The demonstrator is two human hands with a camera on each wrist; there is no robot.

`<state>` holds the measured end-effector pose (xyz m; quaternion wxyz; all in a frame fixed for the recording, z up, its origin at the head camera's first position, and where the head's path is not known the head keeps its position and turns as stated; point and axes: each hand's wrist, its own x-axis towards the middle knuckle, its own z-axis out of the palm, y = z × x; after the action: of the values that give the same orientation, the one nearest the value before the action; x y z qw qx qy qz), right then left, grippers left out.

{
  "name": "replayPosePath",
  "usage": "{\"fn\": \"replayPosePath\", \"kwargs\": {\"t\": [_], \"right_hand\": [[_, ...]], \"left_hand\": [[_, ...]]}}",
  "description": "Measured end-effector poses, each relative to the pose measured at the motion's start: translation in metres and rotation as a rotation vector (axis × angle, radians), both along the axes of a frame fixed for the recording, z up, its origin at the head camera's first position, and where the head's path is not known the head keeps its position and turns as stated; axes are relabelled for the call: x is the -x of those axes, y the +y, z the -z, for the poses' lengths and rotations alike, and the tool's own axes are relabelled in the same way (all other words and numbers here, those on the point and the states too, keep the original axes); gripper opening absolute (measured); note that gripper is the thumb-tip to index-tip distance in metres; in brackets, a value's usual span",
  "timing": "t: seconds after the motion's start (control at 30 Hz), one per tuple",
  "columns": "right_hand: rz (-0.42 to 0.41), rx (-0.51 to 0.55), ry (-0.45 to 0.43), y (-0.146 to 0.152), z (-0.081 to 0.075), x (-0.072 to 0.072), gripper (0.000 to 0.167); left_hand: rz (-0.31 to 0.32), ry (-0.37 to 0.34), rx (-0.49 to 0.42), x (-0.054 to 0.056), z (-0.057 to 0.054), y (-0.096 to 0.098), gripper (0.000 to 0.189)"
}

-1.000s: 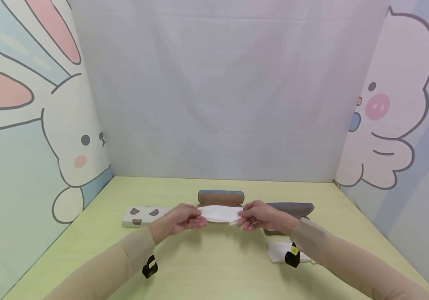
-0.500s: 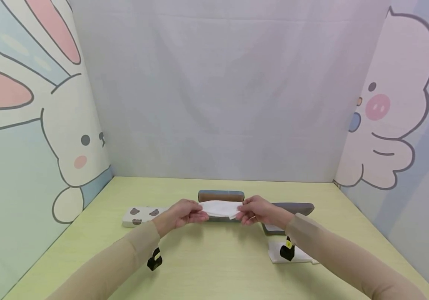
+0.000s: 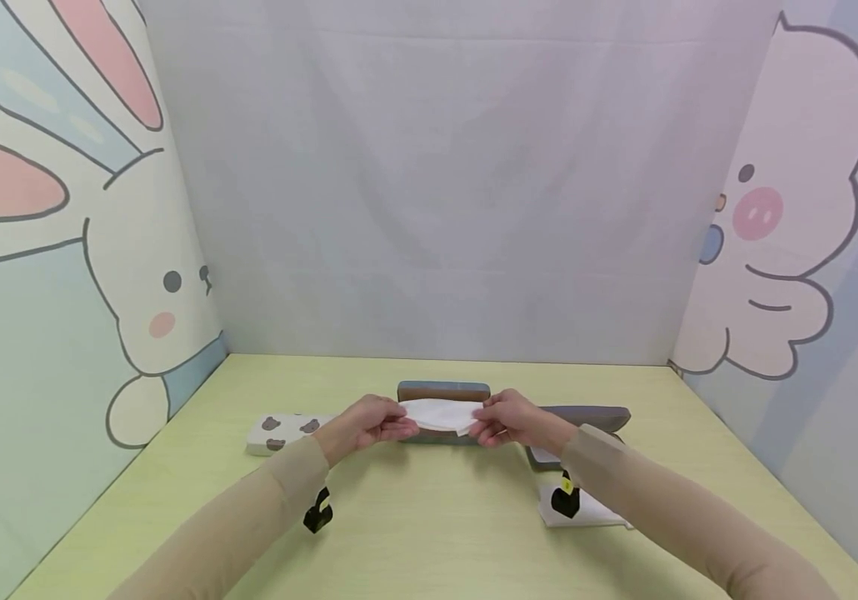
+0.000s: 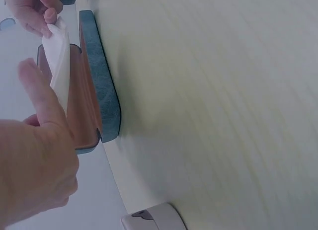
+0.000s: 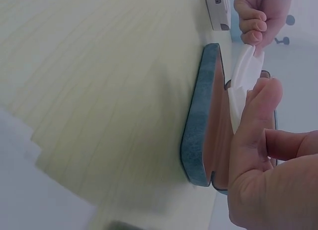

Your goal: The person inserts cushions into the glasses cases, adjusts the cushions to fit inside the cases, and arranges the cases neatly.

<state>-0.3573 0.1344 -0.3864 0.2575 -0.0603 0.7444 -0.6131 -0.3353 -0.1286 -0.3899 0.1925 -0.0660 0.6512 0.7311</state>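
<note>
A folded white cloth [image 3: 440, 413] is stretched between both hands. My left hand [image 3: 375, 422] pinches its left end, and my right hand [image 3: 507, 418] pinches the right end. Behind and below the cloth stands an open glasses case [image 5: 198, 120], blue outside with a brown lining, its lid [image 3: 444, 390] raised at the back. In the left wrist view the cloth [image 4: 60, 66] hangs over the brown inside of the case [image 4: 107, 86]. Part of the case is hidden by the cloth and the fingers.
On the left lies a white case with bear prints [image 3: 282, 433]. To the right a dark grey case [image 3: 586, 417] stands open with something white inside, partly behind the right arm. Another folded white cloth [image 3: 586, 510] lies in front of it on the pale yellow table [image 3: 429, 533].
Both hands have moved the white cloth slightly away from me, toward the open case. The front edge of the case now shows below the cloth.
</note>
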Motion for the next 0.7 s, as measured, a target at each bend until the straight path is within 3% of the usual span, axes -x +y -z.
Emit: {"fn": "replayPosePath", "kwargs": {"t": [0.37, 0.7], "right_hand": [[0.063, -0.013, -0.003, -0.005, 0.009, 0.003, 0.033], [0.119, -0.083, 0.026, -0.01, 0.019, 0.009, 0.018]], "left_hand": [[-0.01, -0.028, 0.002, 0.006, 0.007, 0.001, 0.034], [-0.004, -0.021, 0.019, 0.01, 0.015, 0.006, 0.035]]}}
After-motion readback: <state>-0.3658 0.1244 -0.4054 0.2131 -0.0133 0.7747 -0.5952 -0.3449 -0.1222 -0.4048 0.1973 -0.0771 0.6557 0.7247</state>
